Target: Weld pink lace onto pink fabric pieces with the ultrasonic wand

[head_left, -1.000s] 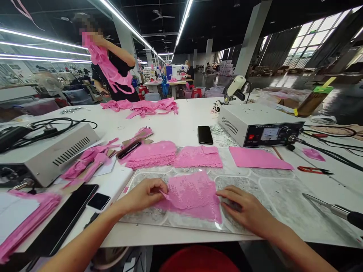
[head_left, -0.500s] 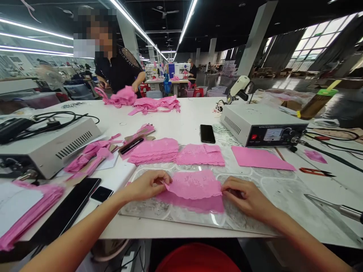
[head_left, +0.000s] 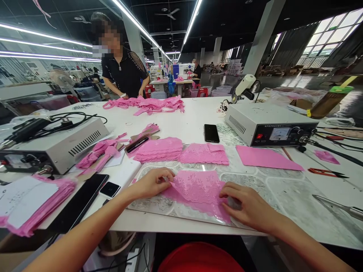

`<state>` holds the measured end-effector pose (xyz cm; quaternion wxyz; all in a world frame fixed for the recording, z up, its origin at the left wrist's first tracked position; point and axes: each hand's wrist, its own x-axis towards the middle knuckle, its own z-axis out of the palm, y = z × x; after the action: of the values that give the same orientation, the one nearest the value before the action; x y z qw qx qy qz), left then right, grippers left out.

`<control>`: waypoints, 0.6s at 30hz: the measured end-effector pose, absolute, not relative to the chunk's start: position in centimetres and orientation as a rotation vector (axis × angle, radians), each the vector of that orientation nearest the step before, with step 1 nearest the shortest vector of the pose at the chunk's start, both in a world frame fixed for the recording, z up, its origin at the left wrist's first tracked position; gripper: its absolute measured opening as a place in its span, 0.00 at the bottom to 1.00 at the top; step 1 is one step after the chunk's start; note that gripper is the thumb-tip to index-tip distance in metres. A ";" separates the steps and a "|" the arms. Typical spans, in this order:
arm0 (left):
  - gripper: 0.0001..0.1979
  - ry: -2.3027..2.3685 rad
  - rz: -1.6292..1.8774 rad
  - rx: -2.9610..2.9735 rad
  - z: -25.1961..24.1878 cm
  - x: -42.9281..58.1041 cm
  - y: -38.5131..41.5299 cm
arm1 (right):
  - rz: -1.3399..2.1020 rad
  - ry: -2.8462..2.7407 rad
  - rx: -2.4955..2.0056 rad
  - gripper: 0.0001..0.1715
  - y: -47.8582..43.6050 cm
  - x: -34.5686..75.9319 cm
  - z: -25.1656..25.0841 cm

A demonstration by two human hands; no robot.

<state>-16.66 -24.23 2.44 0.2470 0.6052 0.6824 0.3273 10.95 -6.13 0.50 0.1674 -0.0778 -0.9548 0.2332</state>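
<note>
Between my hands a pink lace piece [head_left: 198, 185] with a scalloped lower edge lies over a plain pink fabric piece [head_left: 210, 209], which shows below it on the marbled board. My left hand [head_left: 157, 183] pinches the left edge of the lace, lifting it a little into a fold. At the right edge, my right hand [head_left: 244, 204] has curled fingers on the lace and its thumb lower down, close to the plain piece. Its exact hold there is partly hidden. Just behind are a stack of pink lace pieces [head_left: 159, 150] and a smaller lace pile [head_left: 204, 154].
A flat pink sheet [head_left: 268, 158], red-handled snips [head_left: 326, 172] and a metal-tipped tool [head_left: 337, 206] lie to the right. Grey control boxes [head_left: 272, 124] stand on both sides. A phone [head_left: 211, 133] lies behind the piles. Across the table stands a co-worker [head_left: 124, 75] by pink garments [head_left: 159, 104].
My view has shifted slightly. The lace has come down flatter over the plain piece, and my right thumb has moved lower, away from the fingers. The co-worker's hands have lowered the pink garment.
</note>
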 end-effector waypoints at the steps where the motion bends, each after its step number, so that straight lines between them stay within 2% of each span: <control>1: 0.04 1.886 0.916 1.617 2.4 -16.7 -24.0 | 0.640 -2.733 -0.220 0.06 -6.2 10.7 0.7; 4: 0.07 1.939 0.972 1.520 2.5 -16.4 -23.1 | 0.557 -2.729 -0.258 0.03 -6.6 9.7 1.1; 8: 0.07 1.945 1.036 1.485 3.5 -15.4 -21.4 | 0.438 -2.741 -0.294 0.11 -7.9 7.3 0.7; 11: 0.06 1.928 1.089 1.501 4.3 -15.1 -20.5 | 0.370 -2.779 -0.317 0.06 -8.0 5.7 -0.2; 15: 0.05 1.891 1.110 1.481 4.2 -16.0 -21.1 | 0.372 -2.766 -0.358 0.11 -6.5 6.1 -1.1; 18: 0.09 1.849 1.085 1.412 3.0 -16.9 -22.1 | 0.411 -2.750 -0.352 0.11 -5.3 7.8 -1.1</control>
<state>-16.90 -22.14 2.99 0.2832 0.5274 0.6909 0.4053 7.83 -5.35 -1.15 0.1688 -0.1237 -0.9671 0.1446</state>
